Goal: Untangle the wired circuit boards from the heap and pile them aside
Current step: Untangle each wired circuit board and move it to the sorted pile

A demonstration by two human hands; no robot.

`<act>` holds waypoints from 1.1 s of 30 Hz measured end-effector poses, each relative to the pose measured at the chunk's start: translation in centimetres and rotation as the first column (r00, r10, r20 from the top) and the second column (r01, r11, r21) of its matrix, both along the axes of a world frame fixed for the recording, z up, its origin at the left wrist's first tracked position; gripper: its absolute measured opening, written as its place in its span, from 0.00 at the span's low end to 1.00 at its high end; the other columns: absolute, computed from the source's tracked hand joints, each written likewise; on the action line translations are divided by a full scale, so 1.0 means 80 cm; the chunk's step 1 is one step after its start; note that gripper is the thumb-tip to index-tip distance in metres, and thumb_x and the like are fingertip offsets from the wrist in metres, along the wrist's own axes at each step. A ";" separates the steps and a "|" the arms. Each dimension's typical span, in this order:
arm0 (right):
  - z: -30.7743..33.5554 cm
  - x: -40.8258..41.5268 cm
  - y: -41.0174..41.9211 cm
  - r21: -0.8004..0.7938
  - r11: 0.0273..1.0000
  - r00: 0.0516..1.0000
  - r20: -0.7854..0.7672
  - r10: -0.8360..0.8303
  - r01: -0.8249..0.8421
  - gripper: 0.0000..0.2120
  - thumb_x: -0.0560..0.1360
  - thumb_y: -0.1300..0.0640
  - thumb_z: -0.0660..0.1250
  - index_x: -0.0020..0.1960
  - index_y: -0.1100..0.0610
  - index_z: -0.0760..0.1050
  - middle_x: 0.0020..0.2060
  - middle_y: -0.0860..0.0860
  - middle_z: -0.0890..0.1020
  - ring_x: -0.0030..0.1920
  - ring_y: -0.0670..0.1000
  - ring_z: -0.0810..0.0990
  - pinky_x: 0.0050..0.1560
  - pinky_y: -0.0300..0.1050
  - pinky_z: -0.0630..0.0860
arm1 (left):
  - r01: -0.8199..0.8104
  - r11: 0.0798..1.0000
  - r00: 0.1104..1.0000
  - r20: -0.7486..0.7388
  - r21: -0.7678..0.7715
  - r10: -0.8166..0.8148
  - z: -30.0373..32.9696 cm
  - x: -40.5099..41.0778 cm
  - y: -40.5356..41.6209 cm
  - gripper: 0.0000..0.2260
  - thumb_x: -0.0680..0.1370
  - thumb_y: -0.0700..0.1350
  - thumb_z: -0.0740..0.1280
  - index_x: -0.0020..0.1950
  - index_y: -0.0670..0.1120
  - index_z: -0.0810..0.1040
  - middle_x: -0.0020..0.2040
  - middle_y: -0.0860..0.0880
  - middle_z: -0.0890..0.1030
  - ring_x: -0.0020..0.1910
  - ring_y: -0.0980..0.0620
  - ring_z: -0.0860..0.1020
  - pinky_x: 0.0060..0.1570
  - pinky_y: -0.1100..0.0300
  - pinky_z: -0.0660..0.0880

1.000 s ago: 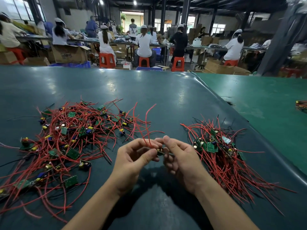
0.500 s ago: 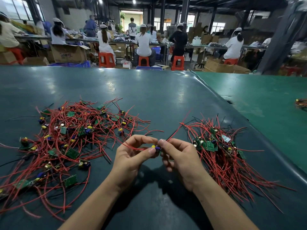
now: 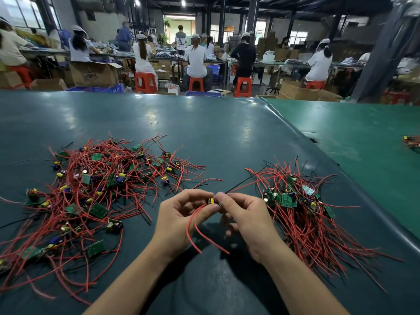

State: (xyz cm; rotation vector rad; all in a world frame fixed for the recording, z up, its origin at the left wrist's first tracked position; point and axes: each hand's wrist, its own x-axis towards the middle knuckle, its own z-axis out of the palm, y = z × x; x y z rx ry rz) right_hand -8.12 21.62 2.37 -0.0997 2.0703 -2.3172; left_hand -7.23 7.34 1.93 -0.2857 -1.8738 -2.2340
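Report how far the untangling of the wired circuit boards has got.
Done: a smaller pile of green boards with red wires lies sorted on the right. In hand: the left hand and right hand pinch one small board with a yellow part, its red wires hanging. Left: the larger tangled heap of red-wired boards on the left.

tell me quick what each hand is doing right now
Left hand: pinching the small wired circuit board, red wires hanging below.
Right hand: pinching the same board from the other side.
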 end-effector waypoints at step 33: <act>0.022 -0.019 0.026 -0.475 0.812 0.938 0.105 -0.331 0.339 0.12 0.81 0.60 0.60 0.42 0.61 0.78 0.29 0.47 0.78 0.19 0.43 0.62 0.18 0.33 0.58 | 0.066 0.976 0.992 0.088 0.208 -0.085 0.000 -0.009 -0.013 0.22 0.53 0.55 0.84 0.41 0.46 0.87 0.40 0.44 0.85 0.39 0.50 0.83 0.44 0.60 0.80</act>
